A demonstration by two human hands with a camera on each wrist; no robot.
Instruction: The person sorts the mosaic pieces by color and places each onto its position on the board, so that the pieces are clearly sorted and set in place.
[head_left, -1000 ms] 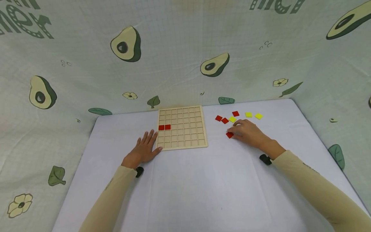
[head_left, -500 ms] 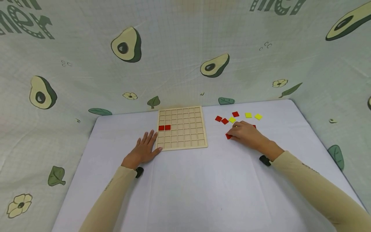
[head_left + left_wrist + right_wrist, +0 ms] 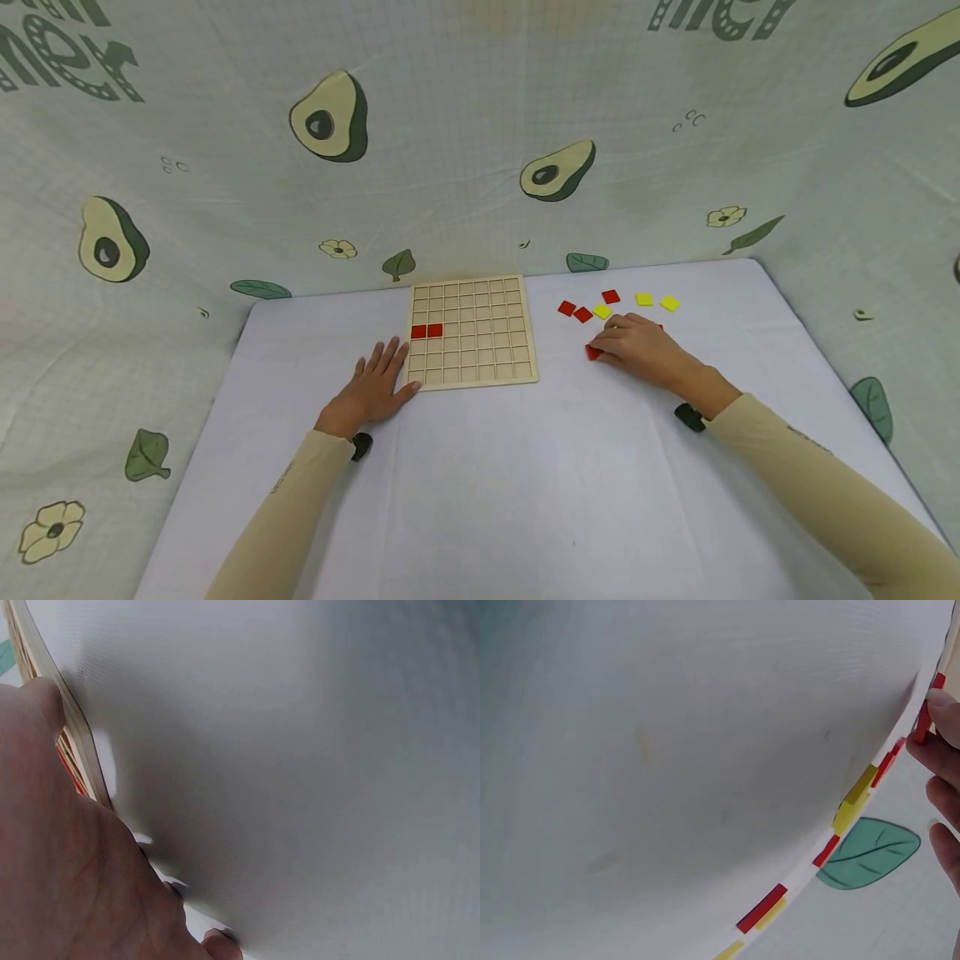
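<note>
My right hand (image 3: pixel 637 350) pinches a red square tile (image 3: pixel 592 352) between thumb and fingertip, right of the board. In the right wrist view the same red tile (image 3: pixel 923 724) stands between the finger and thumb (image 3: pixel 946 712). My left hand (image 3: pixel 369 393) lies spread with straight fingers at the left edge of a wooden grid board (image 3: pixel 480 385). Its thumb tip is at the board's lower left corner; in the left wrist view the thumb (image 3: pixel 46 701) rests along the board edge (image 3: pixel 88 761). Two red tiles (image 3: pixel 427 331) sit side by side in the board's leftmost cells.
Loose red tiles (image 3: pixel 567 308) and yellow tiles (image 3: pixel 644 299) lie scattered beyond my right hand. One more red tile (image 3: pixel 661 327) shows partly behind that hand. A printed cloth wall (image 3: pixel 450 200) rises at the back of the white-covered table (image 3: pixel 480 500).
My right hand has turned and shifted slightly, so a red tile behind it now shows and less of the pinched tile is visible. The left hand and board have stayed put.
</note>
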